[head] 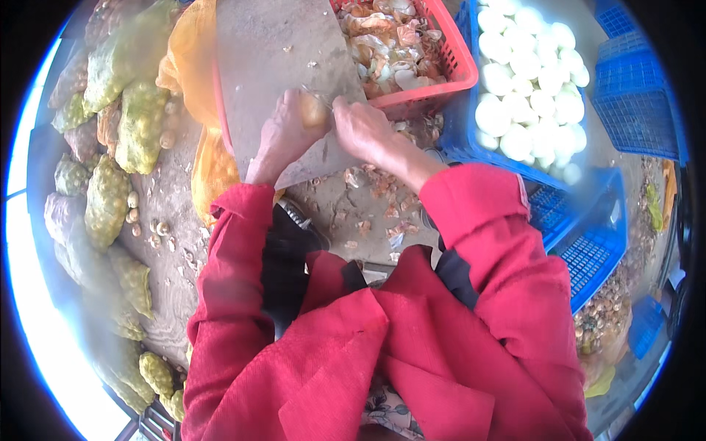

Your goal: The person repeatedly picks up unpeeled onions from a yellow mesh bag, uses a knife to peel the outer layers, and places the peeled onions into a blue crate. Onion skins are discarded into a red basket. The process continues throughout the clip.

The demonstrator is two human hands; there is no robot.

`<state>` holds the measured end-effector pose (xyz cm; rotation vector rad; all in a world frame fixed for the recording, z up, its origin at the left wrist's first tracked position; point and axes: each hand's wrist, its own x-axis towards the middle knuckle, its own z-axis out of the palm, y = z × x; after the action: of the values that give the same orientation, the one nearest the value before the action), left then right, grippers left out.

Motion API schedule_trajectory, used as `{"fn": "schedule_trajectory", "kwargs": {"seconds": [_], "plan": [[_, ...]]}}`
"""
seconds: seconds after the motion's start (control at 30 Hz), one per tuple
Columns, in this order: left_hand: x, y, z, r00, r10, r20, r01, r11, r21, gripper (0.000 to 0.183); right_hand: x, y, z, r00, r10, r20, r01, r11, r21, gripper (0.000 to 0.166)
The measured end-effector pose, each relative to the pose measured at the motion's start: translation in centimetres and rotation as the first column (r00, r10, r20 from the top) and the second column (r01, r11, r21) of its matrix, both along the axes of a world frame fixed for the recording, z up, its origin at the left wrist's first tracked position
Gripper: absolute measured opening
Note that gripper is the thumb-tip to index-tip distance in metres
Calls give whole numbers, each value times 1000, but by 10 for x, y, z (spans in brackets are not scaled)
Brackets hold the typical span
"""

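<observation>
My left hand [284, 132] grips a yellowish-brown onion [314, 110] above a grey board [270, 55]. Close against the onion's right side is my right hand [361, 124], its fingers curled in; whether they hold a small tool is hidden. Thin, blurred strands or an edge show at the top of the onion, too unclear to name. The board carries a few small scraps. Just beyond my right hand, a red plastic basket [469, 71] holds loose onion skins [397, 44]. Peeled white onions [524, 93] fill a blue plastic crate [460, 121] farther right.
Net sacks of onions [140, 127] line the left side, with loose onions [160, 227] on the floor nearby. An orange mesh sack [193, 60] adjoins the board. Onion skins [386, 193] litter the floor by my shoe [298, 215]. More blue crates [590, 259] stand at right.
</observation>
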<state>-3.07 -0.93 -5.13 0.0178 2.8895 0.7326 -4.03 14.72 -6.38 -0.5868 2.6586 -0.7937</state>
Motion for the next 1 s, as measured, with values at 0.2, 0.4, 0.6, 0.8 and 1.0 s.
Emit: {"fn": "schedule_trajectory", "kwargs": {"seconds": [0.2, 0.4, 0.6, 0.8, 1.0], "plan": [[8, -9, -5, 995, 5, -98, 3, 997, 77, 65, 4, -7, -25, 999, -38, 7, 39, 987, -158, 33], [12, -20, 1, 971, -91, -221, 167, 918, 360, 74, 4, 24, 13, 779, -68, 623, 442, 765, -469, 54], [16, 11, 42, 982, -81, -169, 188, 464, 866, 80, -16, 69, 25, 555, -129, 822, 822, 234, -518, 19], [12, 29, 36, 985, -82, -155, 174, 386, 906, 86, 10, 41, 45, 584, 197, 788, 746, 252, -616, 42], [12, 16, 48, 980, -174, 95, -18, 398, 917, 82, 9, 44, 43, 973, -197, 116, 219, 652, -726, 49]]}}
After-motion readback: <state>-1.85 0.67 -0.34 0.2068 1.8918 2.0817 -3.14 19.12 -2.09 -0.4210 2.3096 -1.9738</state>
